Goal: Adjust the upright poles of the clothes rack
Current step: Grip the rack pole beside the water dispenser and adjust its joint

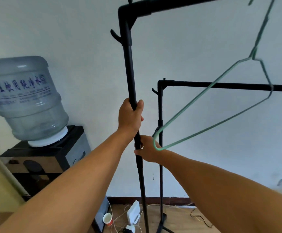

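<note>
A black upright pole [129, 71] of the clothes rack rises in front of me to a corner joint under the top bar [184, 5]. My left hand [131, 116] is wrapped around this pole at mid height. Lower down, my right hand [147, 151] grips the pole's thicker black collar [138, 158]. A green wire hanger [209, 108] dangles from the top bar, its lower corner in front of my right wrist. A second, lower black rack frame [160, 115] stands behind, close to the wall.
A water dispenser [52, 158] with a large clear bottle [24, 100] stands at the left. On the wooden floor lie a white router [133, 214], a paper cup [107, 218] and loose cables [199, 216]. A white wall is right behind the racks.
</note>
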A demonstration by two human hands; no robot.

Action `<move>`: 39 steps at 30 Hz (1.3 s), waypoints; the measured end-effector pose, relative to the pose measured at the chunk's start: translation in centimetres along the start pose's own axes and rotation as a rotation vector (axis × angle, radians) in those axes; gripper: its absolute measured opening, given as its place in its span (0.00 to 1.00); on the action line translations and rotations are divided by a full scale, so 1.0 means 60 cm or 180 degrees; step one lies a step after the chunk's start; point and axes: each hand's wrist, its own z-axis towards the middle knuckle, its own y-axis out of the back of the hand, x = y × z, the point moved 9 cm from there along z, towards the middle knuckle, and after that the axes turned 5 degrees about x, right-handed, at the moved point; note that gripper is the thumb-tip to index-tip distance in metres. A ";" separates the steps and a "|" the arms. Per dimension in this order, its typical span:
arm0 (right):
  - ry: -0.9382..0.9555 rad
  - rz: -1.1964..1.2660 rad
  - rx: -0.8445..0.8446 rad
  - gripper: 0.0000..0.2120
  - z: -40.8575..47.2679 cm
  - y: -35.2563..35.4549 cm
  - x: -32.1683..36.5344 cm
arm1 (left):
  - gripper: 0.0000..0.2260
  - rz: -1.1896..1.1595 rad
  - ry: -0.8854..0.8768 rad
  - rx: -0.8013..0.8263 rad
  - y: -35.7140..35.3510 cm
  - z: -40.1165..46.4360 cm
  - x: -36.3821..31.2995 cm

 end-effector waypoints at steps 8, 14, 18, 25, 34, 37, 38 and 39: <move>0.0028 0.0150 0.0021 0.06 0.051 -0.012 0.003 | 0.08 0.0093 0.0002 -0.0014 0.010 0.045 0.034; -0.0037 0.0228 0.0107 0.07 0.074 -0.010 -0.021 | 0.10 0.0347 -0.0047 0.0033 -0.001 0.060 0.042; -0.0142 0.0274 0.0171 0.12 0.079 -0.012 -0.032 | 0.10 0.0524 0.0011 -0.0072 -0.001 0.064 0.051; -0.0275 0.0408 0.0027 0.15 0.070 0.020 -0.040 | 0.09 0.0729 0.0103 -0.0354 -0.001 0.048 0.043; -0.0220 0.0425 -0.0327 0.15 0.036 0.055 -0.028 | 0.19 0.1391 0.0190 -0.0816 0.008 -0.004 0.007; -0.0185 0.0329 -0.0395 0.15 0.008 0.069 -0.025 | 0.22 0.1389 -0.0233 -0.1223 0.017 -0.031 -0.026; -0.0193 0.0279 -0.0417 0.15 -0.002 0.075 -0.025 | 0.21 0.1356 -0.0394 -0.1300 0.015 -0.039 -0.038; -0.0202 0.0240 -0.0439 0.15 -0.012 0.082 -0.025 | 0.21 0.1331 -0.0509 -0.1313 0.010 -0.044 -0.047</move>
